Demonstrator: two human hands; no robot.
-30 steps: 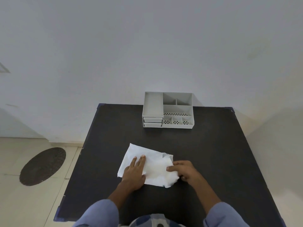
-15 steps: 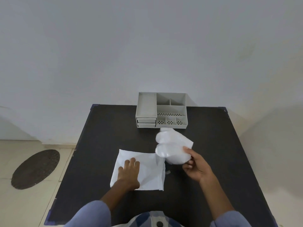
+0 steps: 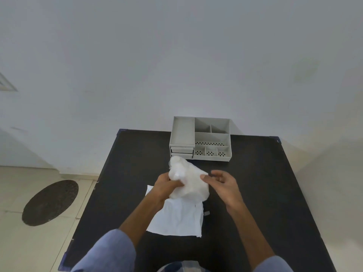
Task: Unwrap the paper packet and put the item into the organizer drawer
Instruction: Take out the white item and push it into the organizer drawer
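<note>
Head cam: unwrap is partway. left hand (image 3: pixel 167 186) is clamped on the crumpled paper (image 3: pixel 186 181), held above the table (image 3: pixel 265 193); right hand (image 3: pixel 224 183) hangs loose-fingered at its edge, gripping nothing. A flat sheet (image 3: pixel 176 218) lies below. Small dark item (image 3: pixel 206 213) sits just beside the sheet; too small to judge its axis. Organizer (image 3: pixel 200 138) drawers are closed, nothing stowed.

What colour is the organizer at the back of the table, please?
Light grey, seen in the head view: the organizer.
</note>
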